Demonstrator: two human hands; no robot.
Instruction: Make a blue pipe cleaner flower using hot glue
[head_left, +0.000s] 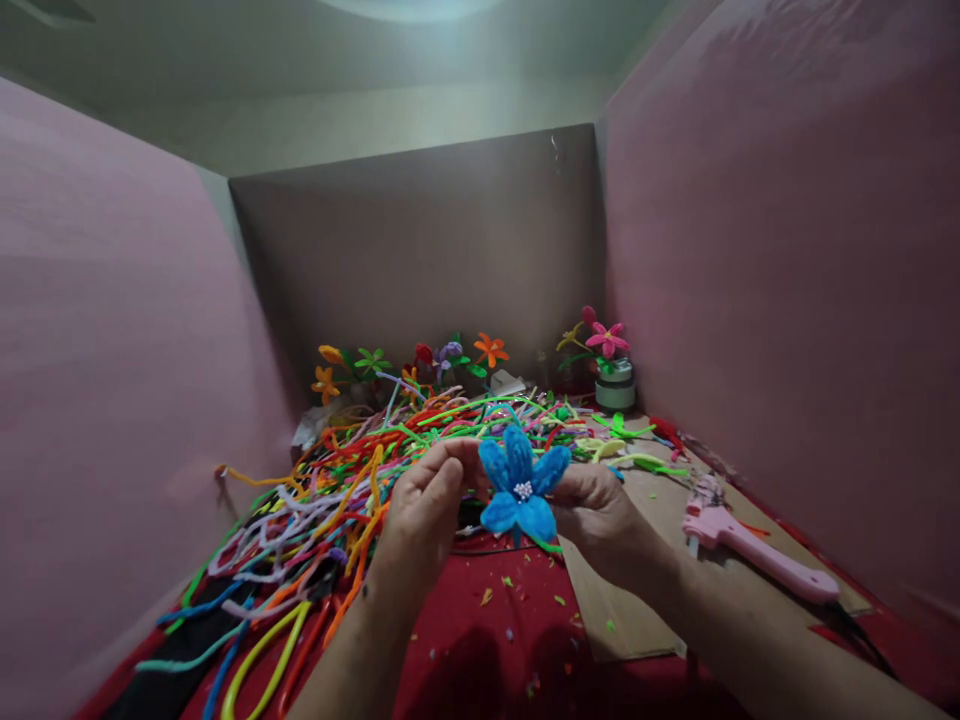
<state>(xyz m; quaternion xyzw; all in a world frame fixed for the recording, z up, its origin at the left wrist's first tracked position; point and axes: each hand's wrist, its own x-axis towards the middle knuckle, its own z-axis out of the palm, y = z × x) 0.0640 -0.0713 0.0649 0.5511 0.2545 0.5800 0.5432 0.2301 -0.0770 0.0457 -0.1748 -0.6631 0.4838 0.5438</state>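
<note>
A blue pipe-cleaner flower (517,515) with a cluster of small white beads (523,490) at its centre faces me between both hands. My left hand (431,495) is closed at its left side, thumb and fingers bent toward a petal, the fingertips partly behind it. From the right, my right hand (600,510) grips the flower behind its petals, where the fingertips are hidden. A bit of green stem shows below the petals.
A heap of colourful pipe cleaners (330,520) covers the left and back of the red cloth (487,640). Right are a cardboard sheet (622,620) and a pink glue gun (757,560). Finished flowers, including a pink flower (607,339) in a pot (615,388), stand behind. Pink walls flank both sides.
</note>
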